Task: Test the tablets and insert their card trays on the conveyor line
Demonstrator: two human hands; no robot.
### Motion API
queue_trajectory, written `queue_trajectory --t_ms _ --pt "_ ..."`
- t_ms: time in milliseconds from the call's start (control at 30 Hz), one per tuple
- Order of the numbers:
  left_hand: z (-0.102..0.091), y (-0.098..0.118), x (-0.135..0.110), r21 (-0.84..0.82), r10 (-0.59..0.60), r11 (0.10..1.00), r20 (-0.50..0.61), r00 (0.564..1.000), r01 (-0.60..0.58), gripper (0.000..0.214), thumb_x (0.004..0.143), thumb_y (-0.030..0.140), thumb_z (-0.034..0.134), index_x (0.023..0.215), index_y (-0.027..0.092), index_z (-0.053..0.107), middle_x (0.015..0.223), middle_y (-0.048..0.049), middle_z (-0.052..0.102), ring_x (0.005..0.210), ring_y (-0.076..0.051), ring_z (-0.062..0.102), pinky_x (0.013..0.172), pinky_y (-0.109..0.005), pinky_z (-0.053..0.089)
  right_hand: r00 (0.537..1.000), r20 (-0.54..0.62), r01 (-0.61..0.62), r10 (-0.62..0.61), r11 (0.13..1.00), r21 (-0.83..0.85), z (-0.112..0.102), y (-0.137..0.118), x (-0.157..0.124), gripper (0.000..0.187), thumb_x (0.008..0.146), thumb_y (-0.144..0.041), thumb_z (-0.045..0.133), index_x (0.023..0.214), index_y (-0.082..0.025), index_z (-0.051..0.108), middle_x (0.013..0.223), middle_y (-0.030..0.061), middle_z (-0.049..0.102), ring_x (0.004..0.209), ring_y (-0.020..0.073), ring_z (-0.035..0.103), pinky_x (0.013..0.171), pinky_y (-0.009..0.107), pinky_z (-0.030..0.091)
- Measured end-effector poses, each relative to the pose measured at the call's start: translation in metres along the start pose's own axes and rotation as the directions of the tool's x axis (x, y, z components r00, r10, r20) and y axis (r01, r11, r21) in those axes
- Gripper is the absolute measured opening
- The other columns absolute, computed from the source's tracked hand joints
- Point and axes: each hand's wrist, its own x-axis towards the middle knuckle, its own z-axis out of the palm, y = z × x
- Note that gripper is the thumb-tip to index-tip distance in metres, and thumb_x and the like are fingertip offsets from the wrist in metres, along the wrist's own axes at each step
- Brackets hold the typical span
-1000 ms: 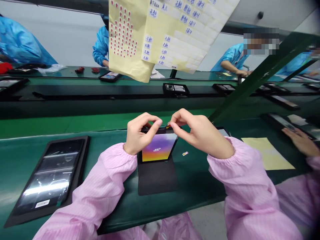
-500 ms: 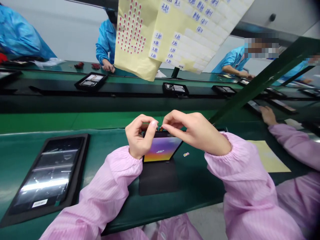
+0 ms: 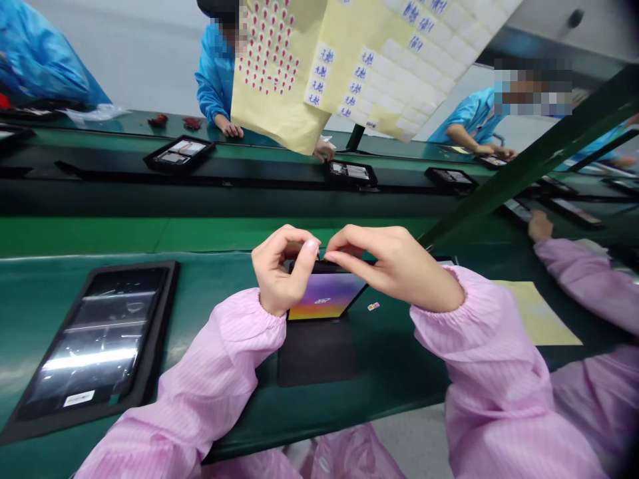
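Note:
A tablet (image 3: 324, 297) with a lit purple-to-orange screen stands propped up, tilted, on a black pad (image 3: 317, 359). Above its top edge, my left hand (image 3: 284, 269) is closed in a pinch, with thumb and forefinger around something tiny and dark that I cannot make out. My right hand (image 3: 389, 263) faces it, fingertips pinched together almost touching the left ones; whatever they hold is hidden. A small yellow-and-pink card (image 3: 373, 307), like a SIM card, lies on the green table just right of the tablet.
To the left, another tablet (image 3: 94, 339) with a dark screen lies on a black pad. Yellow paper (image 3: 536, 313) is at right, near a co-worker's pink sleeve (image 3: 574, 273). A conveyor carries black trays (image 3: 350, 173). Sticker sheets (image 3: 284, 126) hang overhead; a green post (image 3: 524, 156) slants at right.
Both hands stay over the tablet's top edge. The small gold-and-black piece seen at my right fingertips no longer shows. Across the conveyor, another person's hand has appeared beside a tray.

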Motion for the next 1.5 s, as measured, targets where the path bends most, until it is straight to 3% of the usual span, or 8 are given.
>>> queue_trajectory --t_ms 233,433,867,1100,1300,1500 --pt "0.000 0.000 0.000 0.000 0.018 1.000 -0.009 1.000 -0.018 0.005 0.085 0.017 0.061 0.081 0.017 0.064 0.066 0.0015 0.058 0.052 -0.007 0.054 0.047 -0.018 0.044 0.988 -0.131 0.088 -0.077 0.993 0.083 0.018 0.008 -0.005 0.012 0.094 -0.020 0.053 0.082 -0.017 0.055 0.073 -0.0003 0.060 0.062 0.0090 0.052 0.059 0.020 0.042" --pt "0.002 0.001 0.002 0.023 0.047 0.999 -0.008 0.999 -0.046 0.006 0.085 0.018 0.061 0.080 0.017 0.064 0.066 0.0016 0.059 0.051 -0.006 0.053 0.047 -0.017 0.042 0.986 -0.137 0.108 -0.096 0.991 0.080 0.025 0.008 -0.006 0.011 0.094 -0.017 0.051 0.084 -0.018 0.055 0.074 -0.0002 0.059 0.063 0.0093 0.050 0.060 0.021 0.042" --pt "0.000 -0.001 0.006 0.027 0.023 0.999 -0.002 1.000 -0.023 0.008 0.085 0.018 0.062 0.078 0.016 0.065 0.065 0.0013 0.060 0.053 -0.006 0.054 0.047 -0.017 0.043 0.985 -0.172 0.033 0.001 0.981 0.192 0.030 0.015 -0.006 0.016 0.095 -0.032 0.053 0.093 -0.017 0.055 0.083 0.0011 0.060 0.070 0.0099 0.054 0.067 0.022 0.044" --pt "0.003 -0.005 0.012 0.017 0.063 0.998 -0.108 0.992 -0.062 0.003 0.073 0.017 0.069 0.073 0.016 0.072 0.061 0.0002 0.065 0.049 -0.009 0.055 0.045 -0.021 0.042 0.997 -0.071 0.019 -0.014 0.997 0.070 0.030 0.014 -0.005 0.020 0.102 -0.029 0.037 0.093 -0.018 0.052 0.093 0.0016 0.063 0.084 0.0094 0.057 0.075 0.021 0.043" --pt "0.010 -0.010 0.016 0.039 0.086 0.996 -0.219 0.972 -0.080 0.009 0.063 0.026 0.073 0.064 0.017 0.071 0.052 0.0015 0.063 0.043 -0.011 0.049 0.040 -0.022 0.037 0.998 0.041 -0.035 0.039 0.996 -0.079 0.026 0.008 -0.004 0.025 0.103 -0.033 0.032 0.102 -0.021 0.053 0.104 0.0002 0.065 0.095 0.0090 0.060 0.071 0.021 0.042" --pt "0.010 -0.010 0.017 0.023 0.135 0.991 -0.208 0.969 -0.133 0.008 0.061 0.022 0.070 0.061 0.015 0.069 0.050 0.0007 0.061 0.042 -0.009 0.047 0.040 -0.020 0.034 0.995 0.083 -0.040 0.045 0.997 -0.065 0.023 0.006 -0.003 0.020 0.102 -0.030 0.037 0.098 -0.024 0.055 0.103 -0.0023 0.066 0.098 0.0078 0.060 0.074 0.018 0.043"
